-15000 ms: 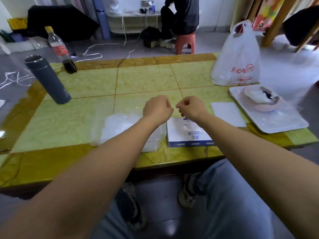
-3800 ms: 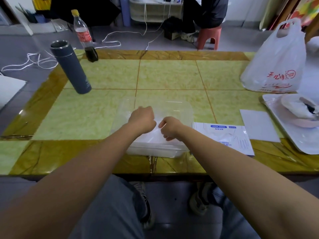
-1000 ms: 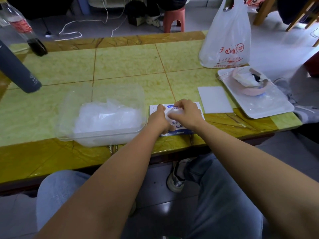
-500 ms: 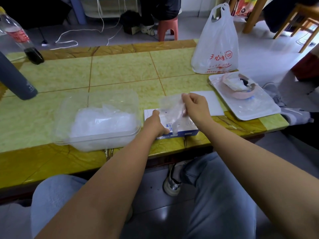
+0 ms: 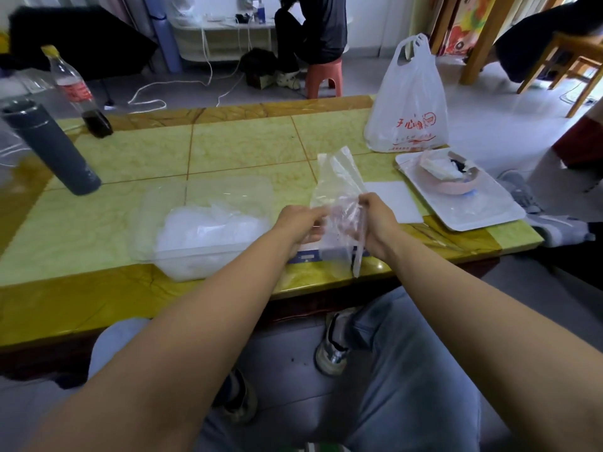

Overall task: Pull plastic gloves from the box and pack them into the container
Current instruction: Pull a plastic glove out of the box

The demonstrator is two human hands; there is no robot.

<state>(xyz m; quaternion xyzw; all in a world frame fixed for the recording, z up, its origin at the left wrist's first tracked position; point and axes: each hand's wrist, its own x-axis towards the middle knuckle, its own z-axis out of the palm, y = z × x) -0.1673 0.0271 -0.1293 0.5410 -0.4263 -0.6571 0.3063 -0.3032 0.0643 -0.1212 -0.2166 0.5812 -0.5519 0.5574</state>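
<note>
Head view: a thin, see-through plastic glove (image 5: 339,190) is held up between both hands, above the near edge of the yellow-green tiled counter (image 5: 241,148). The film is crinkled and glossy. Its upper part stands up above the hands as a flat, creased fan, and its lower part hangs down between the wrists to about the counter's front edge. The left hand (image 5: 303,223) pinches the glove's left side with curled fingers, and the right hand (image 5: 378,223) is curled round its right side, so both are grasping the glove. Beneath the hands lies the flat white and blue cardboard box (image 5: 310,256), mostly hidden by the hands and film. Just left of the box sits the clear rectangular plastic container (image 5: 228,187), open at the top and holding a cloudy white heap of crumpled gloves (image 5: 202,230). A white sheet (image 5: 394,200) lies on the counter to the right of the hands, with a white tray (image 5: 473,207) beyond it and a white carrier bag with red print (image 5: 411,106) standing farther back. At the far left stand a dark grey flask (image 5: 52,148) and a cola bottle (image 5: 78,93).
</note>
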